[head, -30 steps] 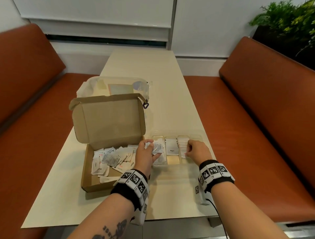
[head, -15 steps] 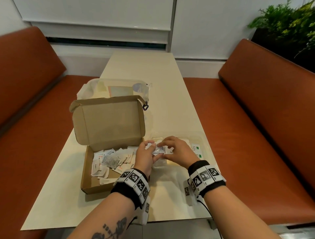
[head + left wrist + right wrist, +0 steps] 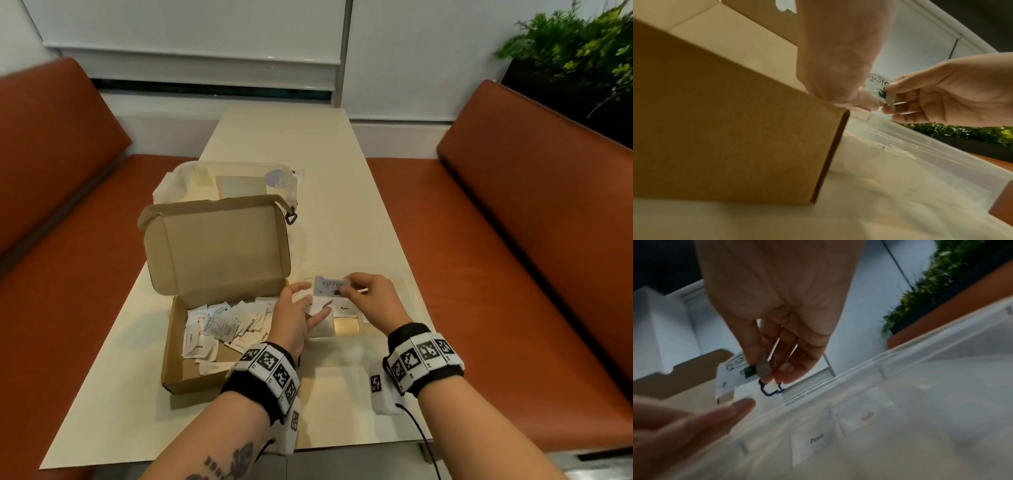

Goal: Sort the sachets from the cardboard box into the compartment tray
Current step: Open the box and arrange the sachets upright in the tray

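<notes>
White and printed with dark lettering, the sachet (image 3: 329,285) is held flat above the compartment tray (image 3: 412,301), its long axis running left to right, one short end pinched by the right hand (image 3: 371,301) between thumb and fingers (image 3: 764,369). The left hand (image 3: 294,317) sits just beside its other end with fingers (image 3: 744,404) loosely spread; whether they hold anything cannot be told. More sachets (image 3: 219,325) lie jumbled in the cardboard box (image 3: 178,359) on the table (image 3: 281,137).

Beyond my counter (image 3: 281,144) a clear zip pouch (image 3: 236,181) lies flat; orange bench seats (image 3: 513,240) flank me, a green plant (image 3: 575,51) far right.
</notes>
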Motion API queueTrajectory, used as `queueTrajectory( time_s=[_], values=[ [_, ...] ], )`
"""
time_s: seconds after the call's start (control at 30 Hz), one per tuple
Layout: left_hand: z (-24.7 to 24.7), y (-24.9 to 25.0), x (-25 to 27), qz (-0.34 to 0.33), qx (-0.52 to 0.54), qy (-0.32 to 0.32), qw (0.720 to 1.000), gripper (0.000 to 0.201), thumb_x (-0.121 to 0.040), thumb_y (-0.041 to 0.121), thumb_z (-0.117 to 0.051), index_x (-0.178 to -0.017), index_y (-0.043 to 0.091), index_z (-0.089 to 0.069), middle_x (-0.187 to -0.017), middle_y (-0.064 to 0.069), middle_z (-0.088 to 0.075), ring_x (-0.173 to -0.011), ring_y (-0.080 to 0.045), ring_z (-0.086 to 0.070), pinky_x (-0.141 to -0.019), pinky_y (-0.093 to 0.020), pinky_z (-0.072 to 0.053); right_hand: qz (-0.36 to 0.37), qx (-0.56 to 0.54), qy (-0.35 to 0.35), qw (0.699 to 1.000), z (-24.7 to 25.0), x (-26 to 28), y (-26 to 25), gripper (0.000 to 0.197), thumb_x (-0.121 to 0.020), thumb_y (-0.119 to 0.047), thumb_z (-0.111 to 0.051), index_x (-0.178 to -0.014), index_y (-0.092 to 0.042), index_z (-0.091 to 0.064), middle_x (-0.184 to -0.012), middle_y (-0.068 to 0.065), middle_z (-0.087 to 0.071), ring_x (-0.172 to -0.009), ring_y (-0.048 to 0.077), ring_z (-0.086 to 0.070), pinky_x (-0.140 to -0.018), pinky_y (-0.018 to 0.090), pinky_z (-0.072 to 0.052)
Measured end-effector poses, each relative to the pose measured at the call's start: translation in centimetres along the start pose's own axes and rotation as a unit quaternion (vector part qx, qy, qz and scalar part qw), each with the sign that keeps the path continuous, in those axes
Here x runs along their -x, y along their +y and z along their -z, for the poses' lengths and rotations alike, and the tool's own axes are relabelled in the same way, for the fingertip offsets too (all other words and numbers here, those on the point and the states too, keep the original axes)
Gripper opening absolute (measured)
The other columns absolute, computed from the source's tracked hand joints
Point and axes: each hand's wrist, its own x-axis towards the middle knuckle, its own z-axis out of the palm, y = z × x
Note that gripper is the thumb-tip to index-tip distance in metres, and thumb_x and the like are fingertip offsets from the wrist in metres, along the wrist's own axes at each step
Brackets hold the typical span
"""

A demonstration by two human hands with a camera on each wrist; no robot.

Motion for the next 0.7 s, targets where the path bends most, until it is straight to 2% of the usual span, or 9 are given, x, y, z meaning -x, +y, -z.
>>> queueTrajectory(
  time_s=[0.1,0.2,0.3,0.37,0.43,0.5,0.57,0.63,0.7],
  values=[
    [-0.4,0.0,0.0,-0.023,-0.055,0.002,0.998,0.029,-0.097,-0.006,-0.037,-0.099,0.012,-0.060,-0.123,-0.018,-0.052,-0.078,-0.018,-0.062,-0.067,-0.025,-0.060,-0.013,-0.043,0.004,0.999,0.9,0.0,-0.1,0.012,-0.091,-0.014,-0.058,-0.085,-0.012,-0.068,-0.075,0.006,-0.064,-0.064,0.011,-0.054,-0.064,0.024,-0.046],
    [-1.1,0.7,0.1,-0.021,-0.082,-0.006,0.996,0.031,-0.098,-0.003,-0.037,-0.089,0.008,-0.065,-0.116,-0.019,-0.056,-0.078,-0.019,-0.059,-0.065,-0.023,-0.059,-0.030,-0.038,-0.037,0.998,1.9,-0.2,-0.1,0.017,-0.092,-0.013,-0.057,-0.078,-0.014,-0.066,-0.064,-0.002,-0.060,-0.059,0.009,-0.050,-0.059,0.017,-0.044],
    [-1.6,0.9,-0.1,-0.023,-0.103,-0.014,0.994,0.024,-0.096,0.000,-0.044,-0.094,0.000,-0.067,-0.119,-0.020,-0.059,-0.108,-0.033,-0.058,-0.067,-0.023,-0.059,-0.043,-0.035,-0.084,0.995,2.9,-0.5,-0.3,0.032,-0.095,-0.017,-0.055,-0.064,-0.026,-0.061,-0.051,-0.015,-0.052,-0.054,0.005,-0.045,-0.058,0.017,-0.040],
    [-1.9,1.0,0.0,-0.028,-0.124,-0.032,0.991,0.015,-0.092,0.008,-0.058,-0.096,0.000,-0.070,-0.115,-0.015,-0.062,-0.111,-0.031,-0.058,-0.071,-0.025,-0.059,-0.038,0.003,-0.115,0.993,3.4,-0.8,-0.6,0.031,-0.095,-0.025,-0.055,-0.065,-0.024,-0.063,-0.055,-0.014,-0.052,-0.054,0.005,-0.044,-0.058,0.017,-0.039],
    [-2.2,0.9,0.0,-0.042,-0.174,-0.049,0.983,0.010,-0.088,0.011,-0.066,-0.092,0.005,-0.071,-0.101,-0.010,-0.066,-0.103,-0.027,-0.062,-0.078,-0.031,-0.058,-0.027,0.052,-0.130,0.990,3.8,-1.1,-0.8,0.023,-0.094,-0.026,-0.057,-0.078,-0.017,-0.071,-0.061,-0.012,-0.056,-0.052,-0.002,-0.047,-0.055,0.011,-0.040],
    [-2.3,0.7,-0.1,-0.059,-0.202,-0.047,0.977,0.009,-0.086,0.009,-0.068,-0.092,0.004,-0.071,-0.096,-0.009,-0.066,-0.098,-0.026,-0.063,-0.084,-0.036,-0.056,-0.010,0.046,-0.105,0.993,3.8,-1.3,-0.9,0.012,-0.091,-0.021,-0.061,-0.087,-0.015,-0.070,-0.064,-0.010,-0.060,-0.053,-0.005,-0.051,-0.053,0.007,-0.041],
    [-2.2,0.4,-0.2,-0.066,-0.176,-0.037,0.981,0.013,-0.086,0.007,-0.066,-0.096,-0.001,-0.069,-0.100,-0.015,-0.065,-0.094,-0.025,-0.064,-0.080,-0.032,-0.058,-0.012,-0.022,-0.044,0.999,3.4,-1.2,-0.5,0.005,-0.087,-0.020,-0.066,-0.090,-0.016,-0.068,-0.069,-0.003,-0.065,-0.059,0.000,-0.057,-0.057,0.011,-0.047],
    [-2.1,0.2,-0.2,-0.062,-0.116,-0.019,0.991,0.020,-0.088,0.007,-0.065,-0.103,-0.006,-0.067,-0.104,-0.018,-0.065,-0.092,-0.022,-0.065,-0.075,-0.027,-0.059,-0.046,-0.102,0.005,0.994,2.8,-0.9,0.0,0.016,-0.083,-0.025,-0.071,-0.093,-0.012,-0.065,-0.075,0.004,-0.069,-0.062,0.008,-0.062,-0.060,0.019,-0.053],
    [-2.1,-0.1,-0.3,-0.054,-0.073,-0.006,0.996,0.023,-0.088,0.008,-0.064,-0.106,-0.006,-0.066,-0.106,-0.017,-0.065,-0.093,-0.020,-0.065,-0.075,-0.026,-0.059,-0.080,-0.140,-0.002,0.987,2.1,-0.4,0.4,0.021,-0.081,-0.028,-0.073,-0.089,-0.010,-0.064,-0.073,0.002,-0.068,-0.061,0.010,-0.064,-0.061,0.023,-0.055]
  ],
)
